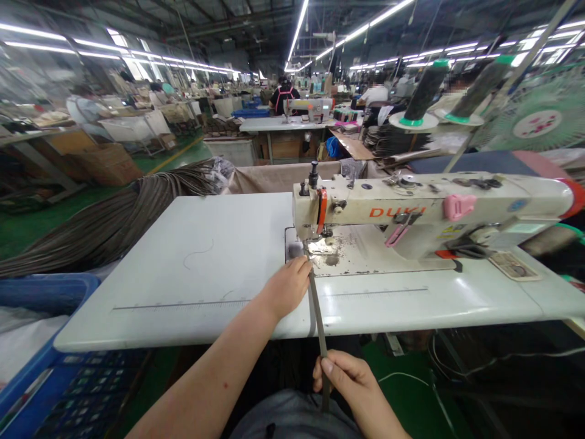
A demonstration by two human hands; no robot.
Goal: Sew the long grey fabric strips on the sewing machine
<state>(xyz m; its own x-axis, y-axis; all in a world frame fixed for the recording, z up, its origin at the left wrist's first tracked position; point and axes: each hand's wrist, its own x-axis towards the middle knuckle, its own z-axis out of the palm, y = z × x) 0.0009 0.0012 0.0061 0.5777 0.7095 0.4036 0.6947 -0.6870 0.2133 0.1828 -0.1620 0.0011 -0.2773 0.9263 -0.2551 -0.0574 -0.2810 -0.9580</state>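
Head view: the left hand (287, 286) pinches a dark strip (317, 317) in its grip, right by the needle of the sewing machine (411, 213) on the white desk (205, 256). The right hand (351, 381) pinches the strip's near end below the desk edge. The strip is at the needle and probably needs to be kept straight.

A long, narrow, dark grey strip (317, 312), flat and smooth like a strap, runs straight and taut between the two sets of fingers. Its far end is pinched at the fingers (302, 264) of the left hand (286, 286), lying flat on the white counter (205, 262). From there it slants down off the counter's near edge to the fingers (329, 367) of the right hand (350, 381), which grip it; a short tail hangs just below them.
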